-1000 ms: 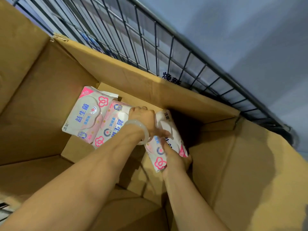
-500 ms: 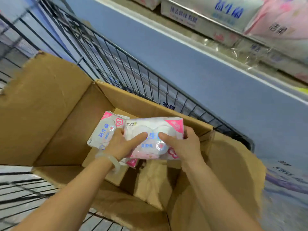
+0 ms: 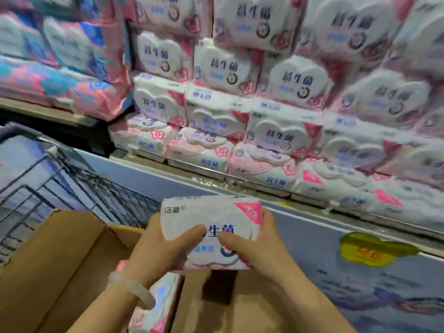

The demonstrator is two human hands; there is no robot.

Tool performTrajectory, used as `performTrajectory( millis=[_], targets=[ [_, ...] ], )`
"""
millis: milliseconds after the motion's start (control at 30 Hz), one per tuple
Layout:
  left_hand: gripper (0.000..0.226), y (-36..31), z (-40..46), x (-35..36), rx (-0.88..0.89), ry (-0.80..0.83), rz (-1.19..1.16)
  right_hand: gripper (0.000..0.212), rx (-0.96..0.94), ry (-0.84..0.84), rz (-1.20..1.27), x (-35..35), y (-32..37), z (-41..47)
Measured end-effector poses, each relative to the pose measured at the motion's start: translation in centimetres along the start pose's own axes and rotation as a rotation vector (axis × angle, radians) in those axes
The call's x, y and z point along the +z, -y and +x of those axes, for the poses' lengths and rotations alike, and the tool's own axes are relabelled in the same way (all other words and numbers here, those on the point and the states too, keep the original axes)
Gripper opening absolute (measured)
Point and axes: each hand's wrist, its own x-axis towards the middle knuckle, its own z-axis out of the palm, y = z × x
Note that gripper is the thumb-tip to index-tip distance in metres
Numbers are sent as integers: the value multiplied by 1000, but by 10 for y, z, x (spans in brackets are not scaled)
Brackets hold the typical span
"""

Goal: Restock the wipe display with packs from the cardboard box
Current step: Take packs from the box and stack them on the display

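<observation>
Both hands hold one wipe pack [image 3: 210, 233] low in the centre of the view, above the open cardboard box [image 3: 60, 260]. The left hand [image 3: 161, 251] grips the pack's 9 o'clock end, thumb pressed across its front; the right hand [image 3: 252, 246] grips the 3 o'clock end, its thumb meeting the left thumb near the pack's middle. A pale bracelet [image 3: 141, 293] circles the left wrist. More packs [image 3: 153, 306] lie inside the box at 6 o'clock. The wipe display [image 3: 276, 92] fills the view from 12 to 3 o'clock, well apart from the held pack. A wire cart [image 3: 60, 183] stands at 9 o'clock.
</observation>
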Motion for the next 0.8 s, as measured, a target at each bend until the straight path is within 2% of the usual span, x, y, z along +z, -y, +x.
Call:
performTrajectory(
  millis=[167, 267, 367, 567, 667, 733, 800],
  targets=[
    [29, -51, 26, 74, 12, 37, 78, 71, -11, -128, 73, -88, 22, -20],
    [21, -80, 43, 128, 51, 89, 109, 69, -48, -248, 79, -146, 29, -33],
    [37, -108, 58, 188, 71, 232, 21, 67, -93, -347, 114, -206, 33, -42],
    [47, -154, 85, 307, 172, 301, 29, 69, -161, -450, 146, -326, 44, -57],
    [38, -175, 96, 366, 173, 321, -17, 90, -161, -494, 144, -387, 52, -60],
    [46, -186, 106, 405, 180, 335, -29, 106, -162, -512, 124, -427, 55, -61],
    [56, -196, 117, 441, 186, 332, -48, 105, -177, -524, 121, -465, 56, -59]
  ],
)
